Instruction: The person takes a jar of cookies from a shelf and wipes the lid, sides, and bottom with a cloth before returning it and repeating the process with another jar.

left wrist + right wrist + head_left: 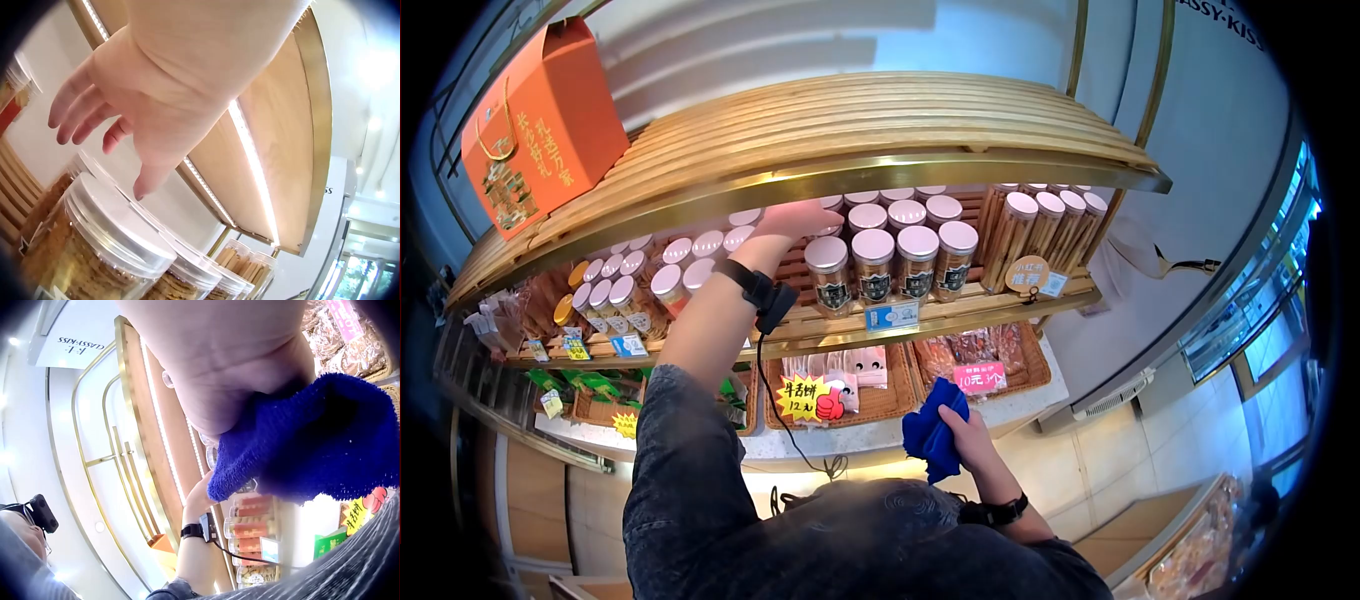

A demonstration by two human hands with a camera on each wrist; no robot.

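My left hand [800, 219] reaches in under the slatted upper shelf, above jars with pale lids [828, 254]. In the left wrist view the hand [134, 103] has its fingers spread and slightly bent, holding nothing, over a clear-lidded jar [119, 225] of brown snacks; no contact is plain. My right hand [972, 440] grips a blue cloth [935, 432] in front of the lower baskets. The right wrist view shows the cloth [312, 444] hanging from the hand [244, 369], its fingers hidden.
An orange gift box [550, 130] stands on the upper shelf [820, 125] at left. Tall jars of sticks [1010, 240] stand at right, beside a round tag [1029, 273]. Wicker baskets [885, 408] of packets sit below. A black cable [775, 400] hangs from the left wrist.
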